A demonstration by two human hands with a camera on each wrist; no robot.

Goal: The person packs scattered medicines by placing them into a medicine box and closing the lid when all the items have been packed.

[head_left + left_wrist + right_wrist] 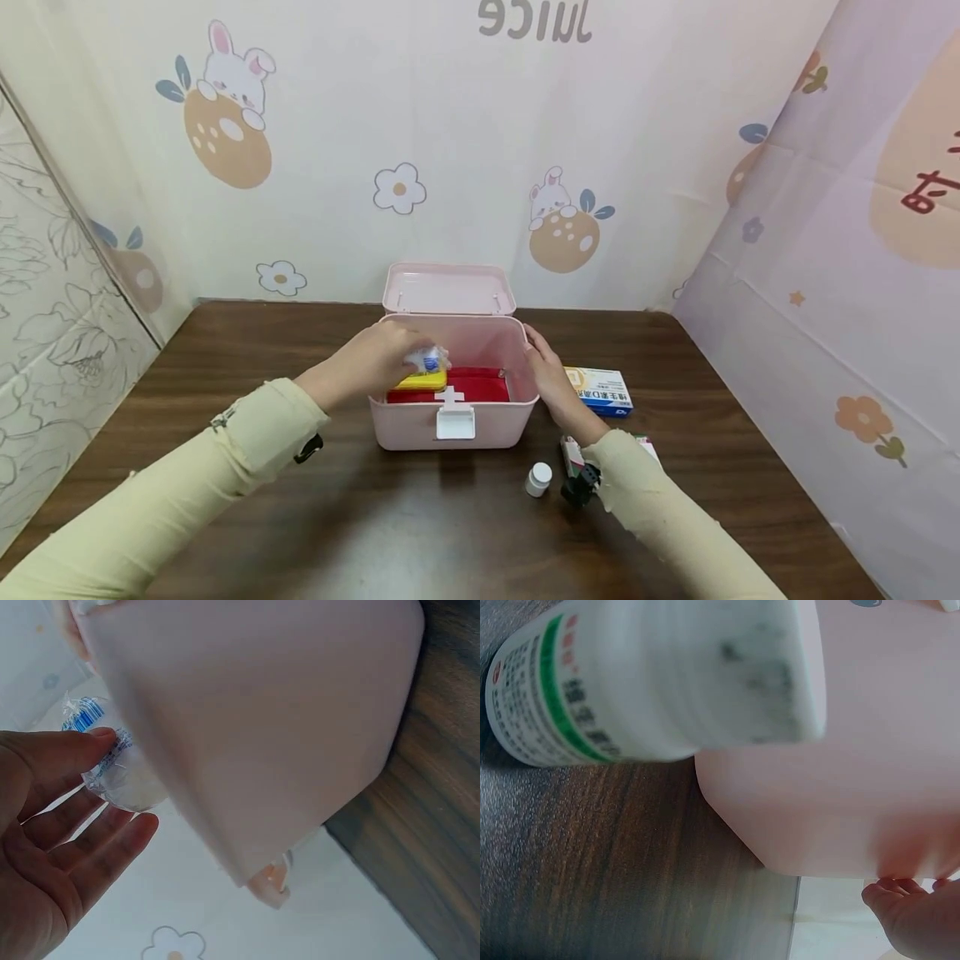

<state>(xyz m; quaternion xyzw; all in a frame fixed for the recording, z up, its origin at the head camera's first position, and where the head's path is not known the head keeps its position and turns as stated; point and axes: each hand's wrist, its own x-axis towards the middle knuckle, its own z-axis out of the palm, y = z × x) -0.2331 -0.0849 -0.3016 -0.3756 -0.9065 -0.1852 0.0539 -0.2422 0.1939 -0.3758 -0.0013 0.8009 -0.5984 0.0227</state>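
A pink medicine box (487, 429) stands on the table with its lid raised at the back and a white latch in front. My left hand (382, 358) is over its left rim, pinching a clear-wrapped roll (429, 363) with blue print. The left wrist view shows thumb and fingertips on this wrapped roll (124, 769). A yellow item (423, 382) lies below it inside the box, above a red pouch (480, 387). My right hand (553, 383) rests against the box's right wall, fingers near the rim; the right wrist view shows fingertips touching the outside.
A small white bottle (537, 479) stands in front of the box's right side. To the right lies a blue and white carton (606, 388). More cartons (572, 452) are partly hidden under my right forearm. Printed cloth hangs behind the table.
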